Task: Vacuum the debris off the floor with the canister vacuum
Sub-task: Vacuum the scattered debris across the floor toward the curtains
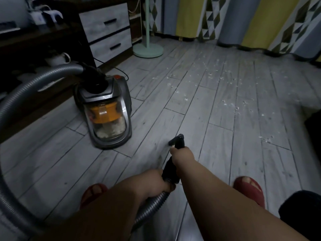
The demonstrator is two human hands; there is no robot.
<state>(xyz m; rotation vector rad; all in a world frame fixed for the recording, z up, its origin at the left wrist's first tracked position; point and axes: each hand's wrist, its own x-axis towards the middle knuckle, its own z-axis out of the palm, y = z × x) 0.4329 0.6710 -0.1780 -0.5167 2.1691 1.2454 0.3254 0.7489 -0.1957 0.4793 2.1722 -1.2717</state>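
The grey canister vacuum [106, 115] with an orange and clear dust bin stands on the grey plank floor [217, 129] at centre left. Its ribbed grey hose [26, 94] loops off the left side and comes back under my arms. My left hand [156, 183] grips the black handle end [169, 173] where the hose joins. My right hand [182, 157] grips the black nozzle tube [178, 140] further forward, its tip near the floor. White debris bits [225, 75] lie scattered over the floor ahead and to the right.
A drawer unit [107, 32] and dark shelving stand at the back left, a mint lamp base [148, 50] beside them. Patterned curtains [243, 20] hang along the back. A black cord [121, 72] runs behind the vacuum. My feet in red slippers [249, 188] flank the hose.
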